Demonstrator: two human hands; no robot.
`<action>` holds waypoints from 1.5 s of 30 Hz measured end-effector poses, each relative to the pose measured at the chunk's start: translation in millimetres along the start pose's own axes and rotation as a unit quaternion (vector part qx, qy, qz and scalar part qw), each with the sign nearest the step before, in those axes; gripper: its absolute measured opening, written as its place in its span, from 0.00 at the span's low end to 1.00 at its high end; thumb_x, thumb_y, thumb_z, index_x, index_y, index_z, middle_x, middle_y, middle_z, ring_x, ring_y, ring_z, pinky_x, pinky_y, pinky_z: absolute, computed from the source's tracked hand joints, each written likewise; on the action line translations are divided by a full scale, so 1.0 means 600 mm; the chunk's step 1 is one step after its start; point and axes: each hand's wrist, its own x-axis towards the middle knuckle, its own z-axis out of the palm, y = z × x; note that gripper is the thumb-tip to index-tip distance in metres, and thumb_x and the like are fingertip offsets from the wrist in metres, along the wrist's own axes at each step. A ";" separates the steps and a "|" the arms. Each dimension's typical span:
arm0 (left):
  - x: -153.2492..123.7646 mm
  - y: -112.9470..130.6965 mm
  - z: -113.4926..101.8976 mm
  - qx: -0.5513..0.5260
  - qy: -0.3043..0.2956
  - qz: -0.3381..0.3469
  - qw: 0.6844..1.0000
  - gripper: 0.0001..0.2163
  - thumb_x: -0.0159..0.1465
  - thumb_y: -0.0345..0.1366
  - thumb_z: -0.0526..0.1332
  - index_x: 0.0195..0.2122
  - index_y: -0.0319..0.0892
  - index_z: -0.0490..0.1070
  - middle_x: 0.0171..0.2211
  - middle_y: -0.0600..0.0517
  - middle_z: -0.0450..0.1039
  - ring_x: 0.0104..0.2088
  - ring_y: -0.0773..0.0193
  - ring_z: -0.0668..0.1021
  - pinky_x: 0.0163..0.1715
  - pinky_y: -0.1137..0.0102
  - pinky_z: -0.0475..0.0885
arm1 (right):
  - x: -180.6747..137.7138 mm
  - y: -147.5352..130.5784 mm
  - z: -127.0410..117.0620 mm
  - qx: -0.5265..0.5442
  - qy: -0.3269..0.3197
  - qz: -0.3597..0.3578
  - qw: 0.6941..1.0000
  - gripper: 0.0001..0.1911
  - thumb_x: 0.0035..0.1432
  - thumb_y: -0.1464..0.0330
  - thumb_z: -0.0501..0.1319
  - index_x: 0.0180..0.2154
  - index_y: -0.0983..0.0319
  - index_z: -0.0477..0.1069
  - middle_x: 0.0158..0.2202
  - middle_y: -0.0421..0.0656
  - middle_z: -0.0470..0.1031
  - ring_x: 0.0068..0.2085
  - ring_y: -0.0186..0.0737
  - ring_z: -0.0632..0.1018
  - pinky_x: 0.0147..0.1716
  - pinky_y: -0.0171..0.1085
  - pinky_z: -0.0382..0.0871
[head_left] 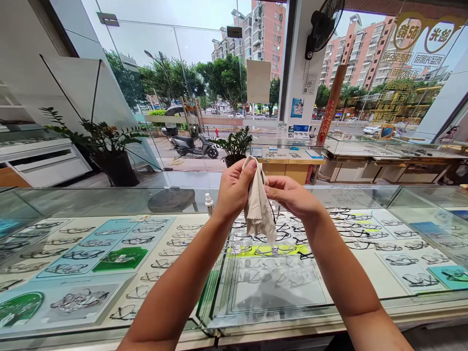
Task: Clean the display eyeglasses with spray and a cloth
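Note:
Up in front of me, above the glass counter, my left hand (pixel 234 187) is closed, its thumb pressing a pale cleaning cloth (pixel 259 212) against the fingers. The cloth hangs down in folds with a zigzag edge. My right hand (pixel 292 195) is closed in a pinch at the cloth's right side, on a pair of eyeglasses (pixel 272 210). Only a thin dark part of the eyeglasses shows beside the cloth; their lenses are mostly hidden by cloth and fingers. A small white bottle (pixel 209 202) stands just left of my left wrist.
Below my arms runs a glass display case (pixel 278 312) with many eyeglasses inside. A dark stool (pixel 172 200) shows beyond it. Potted plants (pixel 115 163) stand near the glass door, and a further display counter (pixel 365 151) is at the right by the window.

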 end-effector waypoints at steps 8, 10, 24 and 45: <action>0.017 0.010 -0.046 -0.071 -0.104 -0.086 0.988 0.21 0.60 0.54 0.78 0.36 0.41 0.79 0.29 0.51 0.78 0.27 0.65 0.78 0.29 0.72 0.75 | -0.006 -0.020 -0.005 0.057 0.065 0.025 0.996 0.17 0.52 0.58 0.80 0.31 0.61 0.78 0.33 0.39 0.77 0.35 0.34 0.75 0.40 0.33 0.72; 0.018 0.017 -0.059 -0.074 -0.164 -0.103 0.978 0.18 0.61 0.49 0.78 0.40 0.40 0.81 0.33 0.48 0.81 0.31 0.62 0.81 0.34 0.70 0.79 | -0.009 -0.025 -0.007 0.059 0.075 0.018 0.995 0.16 0.52 0.59 0.80 0.30 0.61 0.77 0.32 0.39 0.77 0.35 0.34 0.74 0.38 0.32 0.71; 0.013 0.016 -0.034 -0.008 -0.097 -0.050 0.994 0.24 0.49 0.47 0.85 0.36 0.40 0.75 0.30 0.54 0.75 0.28 0.69 0.73 0.30 0.75 0.72 | -0.005 -0.004 -0.006 0.078 0.026 0.025 0.996 0.17 0.54 0.57 0.80 0.38 0.62 0.82 0.36 0.40 0.80 0.39 0.34 0.78 0.46 0.32 0.74; 0.015 0.025 -0.038 -0.060 -0.146 -0.078 0.984 0.21 0.59 0.52 0.79 0.38 0.40 0.78 0.33 0.49 0.80 0.29 0.64 0.79 0.32 0.71 0.77 | -0.018 -0.030 -0.010 0.046 0.081 0.017 0.996 0.18 0.53 0.56 0.81 0.31 0.60 0.79 0.34 0.41 0.77 0.35 0.34 0.74 0.36 0.32 0.71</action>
